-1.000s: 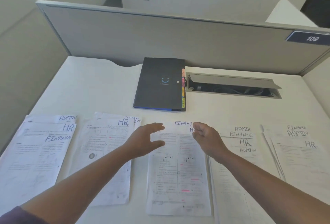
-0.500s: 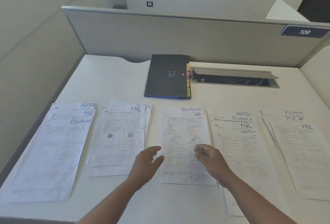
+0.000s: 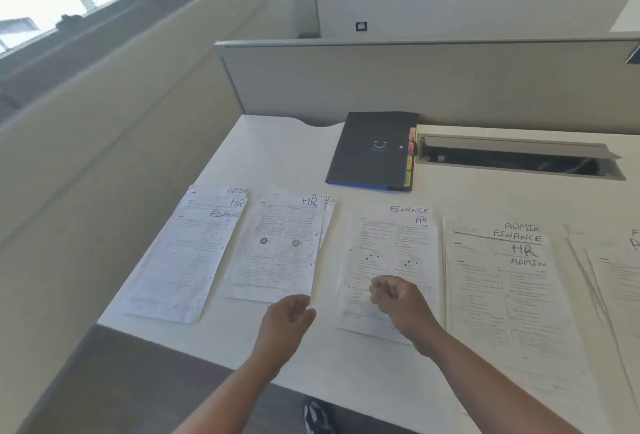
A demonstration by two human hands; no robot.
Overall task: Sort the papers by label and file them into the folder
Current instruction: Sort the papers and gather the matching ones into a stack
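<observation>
Folder (image 3: 372, 149) lies closed and flat at the back of the white worktop (image 3: 277, 153), just left of the open cable tray (image 3: 519, 160). Coloured index tabs (image 3: 410, 160) stick out of its right edge; contents not visible. Tray holds dark cables, hard to make out.

Papers sit in a row of stacks in front of the folder, all outside it:
- far-left stack (image 3: 183, 260): labels ADMIN, HR, FINANCE showing
- second stack (image 3: 280, 246): HR on top, ADMIN sheet under it
- middle stack (image 3: 388, 260): FINANCE, HR
- fourth stack (image 3: 509, 295): ADMIN, FINANCE, HR, ADMIN
- far-right stack (image 3: 620, 278): cut off by the frame edge

Left hand (image 3: 287, 319) is over the worktop's front edge near the second stack's lower corner, fingers loosely curled, holding nothing. Right hand (image 3: 398, 298) is over the lower part of the middle stack, fingers loosely curled, gripping nothing.
</observation>
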